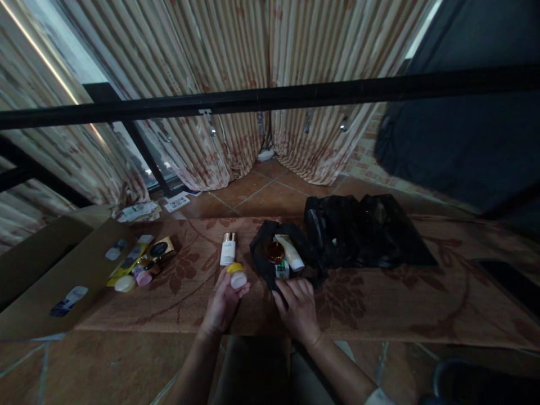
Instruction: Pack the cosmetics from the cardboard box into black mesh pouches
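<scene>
My left hand (221, 306) is closed around a small jar with a yellow lid (237, 275), lifted just above the patterned rug (379, 298). My right hand (297, 306) rests on the near edge of an open black pouch (264, 247), fingers curled onto its fabric. Inside the pouch lie a white tube (290, 251), a round amber-lidded jar (274, 251) and a small green-and-white box (282, 269). A white bottle with a metallic cap (228, 248) lies on the rug just beyond my left hand.
A larger black bag (363, 230) lies to the right of the pouch. Left on flattened cardboard (50, 281) sit several cosmetic items (139, 264). Striped curtains (236, 84) hang behind, a black bar (270, 98) crosses the view, and papers (139, 211) lie on the tiled floor.
</scene>
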Action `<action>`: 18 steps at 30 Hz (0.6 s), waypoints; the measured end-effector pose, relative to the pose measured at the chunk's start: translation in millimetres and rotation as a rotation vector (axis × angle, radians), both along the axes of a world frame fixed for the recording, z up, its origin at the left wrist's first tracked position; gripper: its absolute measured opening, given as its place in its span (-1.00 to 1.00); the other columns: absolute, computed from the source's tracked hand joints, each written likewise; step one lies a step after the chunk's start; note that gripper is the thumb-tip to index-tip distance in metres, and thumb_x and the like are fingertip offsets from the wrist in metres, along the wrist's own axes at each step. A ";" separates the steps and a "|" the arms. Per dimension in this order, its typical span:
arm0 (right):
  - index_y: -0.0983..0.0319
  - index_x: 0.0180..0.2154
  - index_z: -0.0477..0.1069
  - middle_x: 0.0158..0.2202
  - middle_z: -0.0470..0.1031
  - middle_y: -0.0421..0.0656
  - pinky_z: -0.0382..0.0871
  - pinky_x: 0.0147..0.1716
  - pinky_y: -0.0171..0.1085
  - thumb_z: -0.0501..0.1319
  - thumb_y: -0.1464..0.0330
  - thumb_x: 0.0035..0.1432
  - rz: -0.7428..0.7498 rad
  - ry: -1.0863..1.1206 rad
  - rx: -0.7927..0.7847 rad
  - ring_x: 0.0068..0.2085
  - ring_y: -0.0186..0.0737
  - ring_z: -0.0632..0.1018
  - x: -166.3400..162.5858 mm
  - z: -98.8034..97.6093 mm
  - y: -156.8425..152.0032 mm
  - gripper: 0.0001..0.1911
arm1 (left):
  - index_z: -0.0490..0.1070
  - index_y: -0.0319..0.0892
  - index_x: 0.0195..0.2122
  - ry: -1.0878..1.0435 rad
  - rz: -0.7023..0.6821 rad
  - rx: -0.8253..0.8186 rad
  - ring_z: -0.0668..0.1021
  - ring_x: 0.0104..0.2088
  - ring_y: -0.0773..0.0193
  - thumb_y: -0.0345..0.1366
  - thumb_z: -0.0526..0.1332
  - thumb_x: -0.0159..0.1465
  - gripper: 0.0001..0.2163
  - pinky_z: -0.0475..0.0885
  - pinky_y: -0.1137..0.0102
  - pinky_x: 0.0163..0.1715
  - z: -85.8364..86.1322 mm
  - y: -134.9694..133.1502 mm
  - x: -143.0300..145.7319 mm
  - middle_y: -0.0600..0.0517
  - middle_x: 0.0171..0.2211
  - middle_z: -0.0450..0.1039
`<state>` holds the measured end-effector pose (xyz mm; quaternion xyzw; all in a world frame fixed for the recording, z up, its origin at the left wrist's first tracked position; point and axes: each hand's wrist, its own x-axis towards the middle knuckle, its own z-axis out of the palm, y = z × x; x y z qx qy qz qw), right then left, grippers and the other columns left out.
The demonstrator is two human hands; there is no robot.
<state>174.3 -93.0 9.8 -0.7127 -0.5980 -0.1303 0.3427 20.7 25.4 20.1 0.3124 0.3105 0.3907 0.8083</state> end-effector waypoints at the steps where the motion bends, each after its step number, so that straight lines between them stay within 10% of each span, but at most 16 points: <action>1: 0.24 -0.10 0.39 -0.31 0.45 -0.12 0.17 -0.09 -0.14 0.09 0.34 0.21 0.003 -0.001 -0.001 -0.24 -0.21 0.37 -0.3 0.5 0.2 -0.76 | 0.27 -0.10 0.01 0.009 0.006 0.016 0.53 -0.29 0.30 -0.22 0.22 0.17 -0.63 0.47 0.30 -0.21 2.7 -2.9 -0.5 -0.01 -0.15 0.43; 18: 0.27 0.01 0.32 -0.19 0.48 -0.11 0.08 0.11 -0.07 0.07 0.39 0.19 -0.030 0.029 0.084 -0.12 -0.21 0.40 -12.4 -2.1 -6.3 -0.66 | 0.32 -0.11 0.02 0.726 0.009 0.853 0.48 -0.10 0.20 -0.24 0.31 0.04 -0.52 0.37 0.33 -0.09 78.4 -28.1 36.9 -0.03 -0.06 0.42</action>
